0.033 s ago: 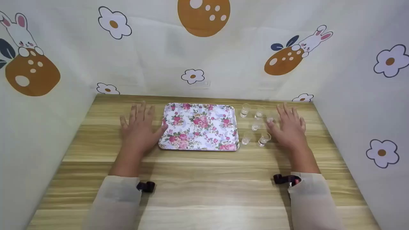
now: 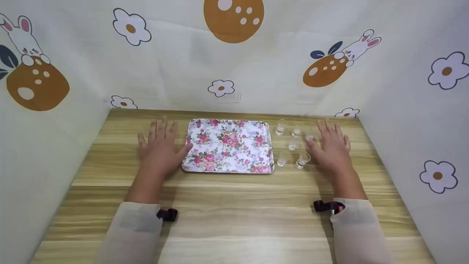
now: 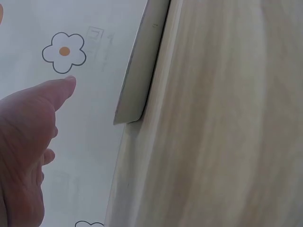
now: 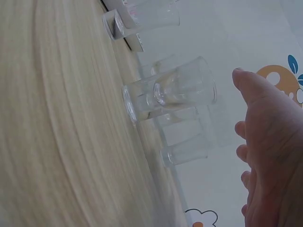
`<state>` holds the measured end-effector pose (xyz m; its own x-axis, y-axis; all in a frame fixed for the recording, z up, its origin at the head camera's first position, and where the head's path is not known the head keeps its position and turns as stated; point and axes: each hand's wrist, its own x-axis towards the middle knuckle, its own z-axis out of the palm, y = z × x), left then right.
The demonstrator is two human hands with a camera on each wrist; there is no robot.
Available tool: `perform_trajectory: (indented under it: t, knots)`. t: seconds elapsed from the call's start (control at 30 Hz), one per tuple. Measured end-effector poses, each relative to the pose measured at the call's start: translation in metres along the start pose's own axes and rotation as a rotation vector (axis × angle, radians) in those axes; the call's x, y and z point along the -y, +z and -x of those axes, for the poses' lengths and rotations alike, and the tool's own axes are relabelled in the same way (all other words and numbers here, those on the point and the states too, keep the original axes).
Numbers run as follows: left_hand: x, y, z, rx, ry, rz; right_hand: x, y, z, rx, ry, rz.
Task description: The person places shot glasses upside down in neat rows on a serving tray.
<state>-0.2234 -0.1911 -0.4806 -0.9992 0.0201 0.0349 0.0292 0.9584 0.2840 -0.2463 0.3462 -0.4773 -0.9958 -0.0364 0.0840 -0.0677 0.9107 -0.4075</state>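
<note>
A flat tray (image 2: 229, 146) with pink roses printed on white lies on the wooden table. Left of it, my left hand (image 2: 159, 150) hovers with fingers spread, its thumb over the tray's left edge. In the left wrist view, the thumb (image 3: 57, 92) is apart from the tray's side (image 3: 142, 61). Several small clear shot glasses stand upright right of the tray, among them a front one (image 2: 303, 160) and a back one (image 2: 281, 127). Beside them my right hand (image 2: 332, 150) is held with straight fingers. Its thumb (image 4: 251, 85) stays clear of the nearest glass (image 4: 170, 90).
The wooden table (image 2: 234, 220) meets a pale cloth wall (image 2: 176, 73) printed with flowers, rabbits and orange fruit at the back and both sides. Dark wrist-camera mounts stick out from the left sleeve (image 2: 137, 220) and the right sleeve (image 2: 359, 223).
</note>
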Motion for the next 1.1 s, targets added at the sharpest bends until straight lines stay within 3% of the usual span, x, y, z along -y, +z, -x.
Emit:
perform_trajectory:
  t: [0.17, 0.33, 0.53, 0.83, 1.1]
  knots:
    - [-0.001, 0.002, -0.002, 0.036, 0.047, 0.079, 0.000, -0.001, -0.002, 0.006, 0.008, -0.004]
    - [-0.003, 0.006, 0.000, 0.174, 0.131, 0.166, -0.001, -0.001, -0.003, 0.001, 0.006, -0.035]
    - [-0.005, 0.009, 0.007, 0.298, 0.153, 0.188, -0.004, 0.000, -0.003, 0.006, 0.010, -0.070]
    - [-0.008, 0.009, 0.010, 0.362, 0.161, 0.184, -0.008, 0.000, -0.007, -0.008, 0.018, -0.212]
    - [-0.009, 0.011, 0.008, 0.397, 0.177, 0.225, -0.017, 0.003, -0.013, -0.023, 0.126, -0.452]
